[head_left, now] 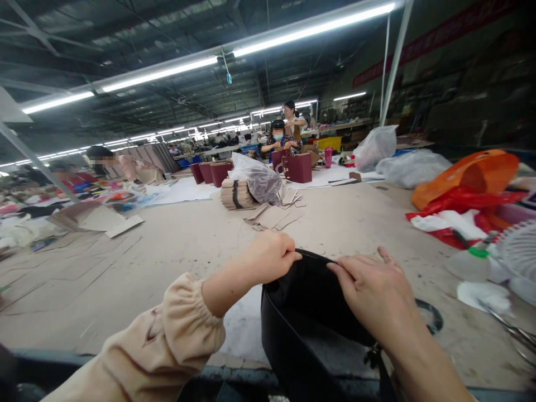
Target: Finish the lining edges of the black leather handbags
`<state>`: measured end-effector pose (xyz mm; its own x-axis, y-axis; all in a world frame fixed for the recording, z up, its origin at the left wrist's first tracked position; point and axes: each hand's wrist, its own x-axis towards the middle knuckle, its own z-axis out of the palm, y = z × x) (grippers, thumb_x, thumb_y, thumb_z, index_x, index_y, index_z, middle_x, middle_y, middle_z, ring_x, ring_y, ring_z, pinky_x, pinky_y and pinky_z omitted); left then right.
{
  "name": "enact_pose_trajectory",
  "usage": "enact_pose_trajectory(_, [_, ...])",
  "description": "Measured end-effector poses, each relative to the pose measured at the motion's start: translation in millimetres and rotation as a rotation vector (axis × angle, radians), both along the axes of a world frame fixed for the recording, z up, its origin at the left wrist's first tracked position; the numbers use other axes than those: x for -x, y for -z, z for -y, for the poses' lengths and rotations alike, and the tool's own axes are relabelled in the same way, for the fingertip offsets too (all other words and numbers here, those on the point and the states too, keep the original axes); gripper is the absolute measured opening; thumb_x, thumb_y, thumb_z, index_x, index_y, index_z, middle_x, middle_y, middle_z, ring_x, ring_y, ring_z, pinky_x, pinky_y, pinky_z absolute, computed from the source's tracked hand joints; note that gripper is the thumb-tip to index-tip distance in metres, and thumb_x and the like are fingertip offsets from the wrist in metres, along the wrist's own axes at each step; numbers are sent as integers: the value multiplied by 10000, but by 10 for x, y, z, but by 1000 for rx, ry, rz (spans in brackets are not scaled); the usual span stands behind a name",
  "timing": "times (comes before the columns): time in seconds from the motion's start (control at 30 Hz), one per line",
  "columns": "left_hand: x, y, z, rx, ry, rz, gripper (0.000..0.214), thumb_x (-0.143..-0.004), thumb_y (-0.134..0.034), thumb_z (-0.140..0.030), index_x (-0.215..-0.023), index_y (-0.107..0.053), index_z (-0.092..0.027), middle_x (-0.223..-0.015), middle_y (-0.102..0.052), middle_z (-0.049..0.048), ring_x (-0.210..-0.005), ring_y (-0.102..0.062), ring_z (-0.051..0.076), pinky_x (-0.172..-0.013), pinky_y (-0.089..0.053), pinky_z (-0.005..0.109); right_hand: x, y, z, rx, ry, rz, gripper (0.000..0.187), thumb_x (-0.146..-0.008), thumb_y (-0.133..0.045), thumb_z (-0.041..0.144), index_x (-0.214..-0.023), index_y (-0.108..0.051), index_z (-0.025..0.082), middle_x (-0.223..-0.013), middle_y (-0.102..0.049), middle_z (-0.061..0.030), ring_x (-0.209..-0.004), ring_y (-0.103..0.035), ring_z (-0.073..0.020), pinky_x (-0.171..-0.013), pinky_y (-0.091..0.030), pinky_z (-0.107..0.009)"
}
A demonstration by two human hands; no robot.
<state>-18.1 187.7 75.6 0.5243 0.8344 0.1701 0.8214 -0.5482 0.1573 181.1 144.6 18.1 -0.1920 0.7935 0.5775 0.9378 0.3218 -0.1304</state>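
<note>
A black bag (301, 346) hangs partly over the near table edge, its mouth gaping towards me. My left hand (272, 257) is closed on the far rim, thumb and fingers pinching the edge. To the right, my right hand (372, 285) grips the same rim with the thumb on the inside and one finger raised. A small metal fitting (372, 355) shows at the bag's right side, below my right wrist. The bag's lower part drops out of view, and its inside is dark.
A strapped stack of card pieces (235, 194) with loose pieces stands ahead. Behind it are maroon bags (298, 167) and two people. On the right lie an orange bag (464, 173), a green-capped bottle (471, 262), a white fan (519, 251) and scissors (519, 335). Cardboard sheets (92, 218) lie left.
</note>
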Motion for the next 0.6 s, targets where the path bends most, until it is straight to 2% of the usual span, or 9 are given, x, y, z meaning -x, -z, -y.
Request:
enact_pose_trajectory(0.3, [-83, 26, -22, -40, -87, -35, 243, -804, -585, -313, -619, -647, -169, -653, -663, 12, -608, -555, 137, -574, -364, 245, 3, -2, 18, 1, -4, 3, 223, -875, -522, 278, -705, -658, 230, -701, -683, 5, -675, -627, -187, -1045, -263, -494])
enact_pose_trajectory(0.6, [-91, 80, -20, -109, -126, -97, 259, -814, -553, -354, -647, -661, -188, -670, -678, 23, -629, -587, 169, -556, -355, 274, -10, 28, -13, -55, -14, 35, 269, -895, -491, 318, -717, -665, 214, -739, -709, -19, -688, -646, -191, -1017, -339, -477])
